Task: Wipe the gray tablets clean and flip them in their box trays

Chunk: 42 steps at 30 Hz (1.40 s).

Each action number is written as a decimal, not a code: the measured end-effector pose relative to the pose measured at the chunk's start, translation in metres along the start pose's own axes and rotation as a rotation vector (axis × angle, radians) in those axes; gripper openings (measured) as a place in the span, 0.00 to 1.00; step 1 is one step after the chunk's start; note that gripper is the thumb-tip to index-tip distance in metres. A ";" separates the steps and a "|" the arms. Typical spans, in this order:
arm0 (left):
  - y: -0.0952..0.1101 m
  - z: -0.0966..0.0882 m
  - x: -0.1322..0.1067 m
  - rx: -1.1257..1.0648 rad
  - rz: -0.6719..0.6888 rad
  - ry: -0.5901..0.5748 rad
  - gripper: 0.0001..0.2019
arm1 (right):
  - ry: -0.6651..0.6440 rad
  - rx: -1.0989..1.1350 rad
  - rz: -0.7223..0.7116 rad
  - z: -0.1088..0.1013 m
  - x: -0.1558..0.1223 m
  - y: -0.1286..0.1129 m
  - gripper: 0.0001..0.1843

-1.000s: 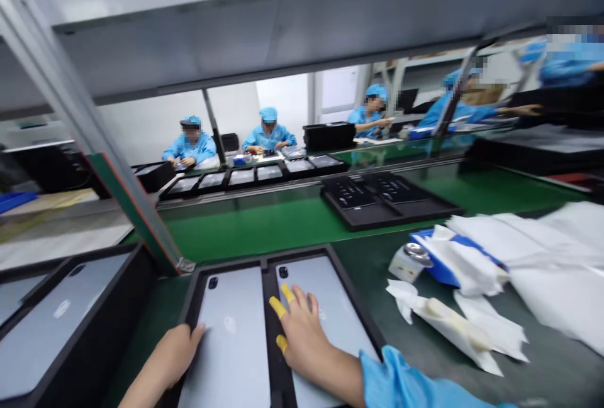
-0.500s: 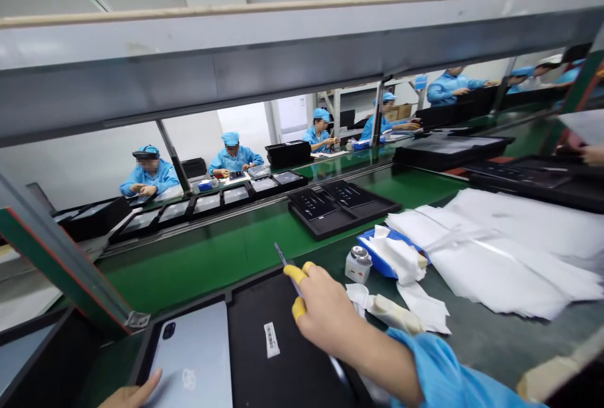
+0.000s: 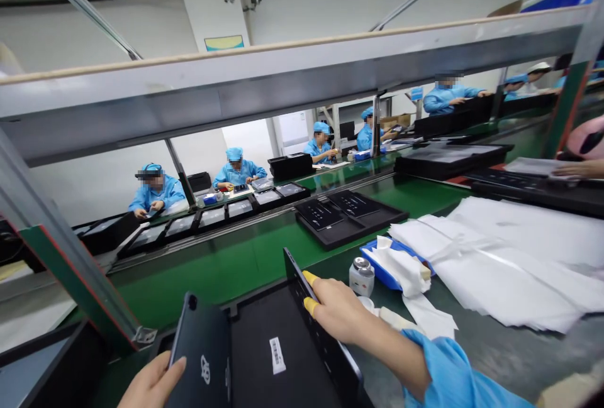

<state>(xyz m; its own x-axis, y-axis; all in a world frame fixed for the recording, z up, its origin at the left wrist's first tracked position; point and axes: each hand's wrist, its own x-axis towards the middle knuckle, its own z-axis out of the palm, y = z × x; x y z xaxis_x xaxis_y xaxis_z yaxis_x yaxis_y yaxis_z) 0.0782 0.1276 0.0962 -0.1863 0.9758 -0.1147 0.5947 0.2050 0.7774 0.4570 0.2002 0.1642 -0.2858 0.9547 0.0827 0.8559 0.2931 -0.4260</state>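
Observation:
My left hand [image 3: 153,383] grips the lower left edge of a dark grey tablet [image 3: 202,351] and holds it tilted up out of the black tray [image 3: 264,320]. My right hand [image 3: 337,310], with yellow finger cots on two fingers, grips a second tablet [image 3: 295,273] by its edge. That tablet stands almost on edge along the tray's right side. Between the two tablets the tray's right compartment lies bare, showing a white barcode label [image 3: 276,354].
A small white bottle with a metal top [image 3: 361,276], a blue tray of white cloths [image 3: 401,263] and large white sheets [image 3: 509,257] lie to the right. Beyond are the green conveyor belt [image 3: 226,263], a black tray [image 3: 349,213], a slanted frame post [image 3: 70,270] and co-workers in blue.
Both tablets lay flat in the tray with my hands on them. Now each hand has lifted its tablet up on edge, the right one first, and my view has risen.

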 end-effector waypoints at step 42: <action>0.078 0.064 -0.018 0.544 -0.067 0.520 0.34 | 0.314 0.086 -0.165 0.073 0.014 -0.048 0.20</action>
<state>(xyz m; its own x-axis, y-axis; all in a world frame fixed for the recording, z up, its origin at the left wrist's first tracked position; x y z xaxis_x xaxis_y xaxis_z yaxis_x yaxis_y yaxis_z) 0.1783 0.1312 0.1196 -0.5006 0.8257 0.2599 0.8461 0.4032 0.3485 0.3803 0.1961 0.1199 -0.2595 0.8678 0.4238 0.7658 0.4523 -0.4572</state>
